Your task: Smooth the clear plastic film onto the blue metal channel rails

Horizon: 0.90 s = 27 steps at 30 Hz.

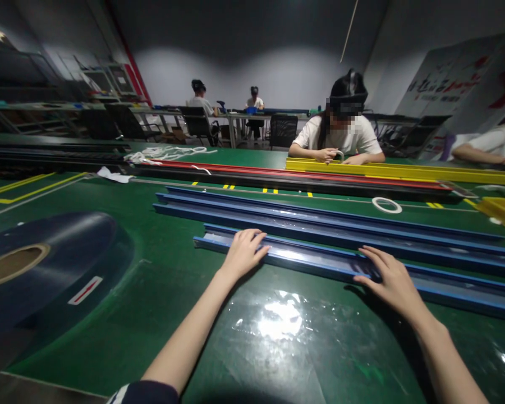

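In the head view, a long blue channel-shaped strip lies across the green table in front of me, with shiny clear film in its trough. My left hand rests over its left part, fingers stretched towards the far rim and the thumb slightly apart. Further right, my right hand spans the same strip with fingers and thumb spread, fingertips by the far rim and thumb by the near one. Neither hand is visibly closed around it. Just behind lie further blue strips, parallel to it.
A large roll of clear film lies at left. Red and black strips run behind the blue ones, near a white tape ring and a yellow bin. Across the table, a person leans over yellow strips.
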Each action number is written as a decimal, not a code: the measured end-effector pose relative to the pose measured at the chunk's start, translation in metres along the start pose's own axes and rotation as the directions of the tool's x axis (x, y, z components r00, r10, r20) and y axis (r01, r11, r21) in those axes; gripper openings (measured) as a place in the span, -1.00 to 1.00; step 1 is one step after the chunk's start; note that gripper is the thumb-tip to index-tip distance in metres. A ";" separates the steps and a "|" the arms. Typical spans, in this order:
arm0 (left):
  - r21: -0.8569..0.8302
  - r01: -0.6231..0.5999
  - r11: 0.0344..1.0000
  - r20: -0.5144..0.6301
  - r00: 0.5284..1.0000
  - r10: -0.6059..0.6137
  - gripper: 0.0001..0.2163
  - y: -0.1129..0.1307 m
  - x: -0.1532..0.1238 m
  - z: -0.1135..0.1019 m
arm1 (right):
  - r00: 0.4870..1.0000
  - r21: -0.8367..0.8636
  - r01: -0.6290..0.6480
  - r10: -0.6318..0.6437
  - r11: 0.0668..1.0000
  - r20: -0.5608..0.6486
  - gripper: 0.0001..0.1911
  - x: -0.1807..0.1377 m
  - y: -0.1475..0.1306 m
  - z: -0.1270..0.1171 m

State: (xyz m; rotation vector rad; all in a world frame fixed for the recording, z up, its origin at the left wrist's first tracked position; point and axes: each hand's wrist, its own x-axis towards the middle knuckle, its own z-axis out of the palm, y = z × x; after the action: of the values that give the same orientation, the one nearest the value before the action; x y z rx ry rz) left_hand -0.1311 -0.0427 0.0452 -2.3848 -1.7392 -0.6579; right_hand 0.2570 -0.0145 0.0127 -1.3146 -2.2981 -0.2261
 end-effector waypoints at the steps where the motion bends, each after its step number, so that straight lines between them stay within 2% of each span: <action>1: -0.008 -0.068 0.998 0.051 0.996 0.068 -0.58 0.011 0.006 0.003 | 1.000 -0.030 0.001 -0.001 1.000 0.024 -0.27 -0.003 0.009 0.000; 3: -0.010 -0.169 0.986 0.124 0.978 0.169 -0.45 0.031 0.017 0.012 | 0.998 -0.090 0.005 0.001 0.996 0.062 -0.20 -0.010 0.024 0.001; 6: 0.001 -0.240 0.971 0.164 0.958 0.237 -0.31 0.052 0.031 0.028 | 0.997 -0.174 -0.003 0.017 0.985 0.078 -0.14 -0.019 0.039 0.002; 9: 0.011 -0.249 0.968 0.185 0.952 0.243 -0.25 0.062 0.039 0.041 | 0.996 -0.210 -0.010 0.028 0.978 0.084 -0.15 -0.021 0.044 0.003; 13: 0.056 -0.225 0.973 0.194 0.958 0.211 -0.24 0.064 0.043 0.047 | 0.995 -0.233 0.012 0.012 0.972 0.100 -0.21 -0.019 0.044 0.003; 19: 0.090 -0.242 0.966 0.197 0.955 0.221 -0.23 0.050 0.040 0.046 | 0.994 -0.311 0.085 -0.060 0.947 0.089 -0.22 -0.010 0.033 0.007; 27: 0.103 -0.210 0.972 0.220 0.958 0.184 -0.28 -0.004 0.023 0.026 | 0.993 -0.263 0.087 -0.064 0.961 0.098 -0.20 0.020 -0.023 0.021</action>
State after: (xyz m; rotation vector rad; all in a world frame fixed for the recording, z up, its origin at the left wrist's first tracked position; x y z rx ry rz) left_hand -0.1223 -0.0120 0.0304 -2.5711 -1.5300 -0.2699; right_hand 0.2223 -0.0036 0.0066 -1.3898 -2.4614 -0.5296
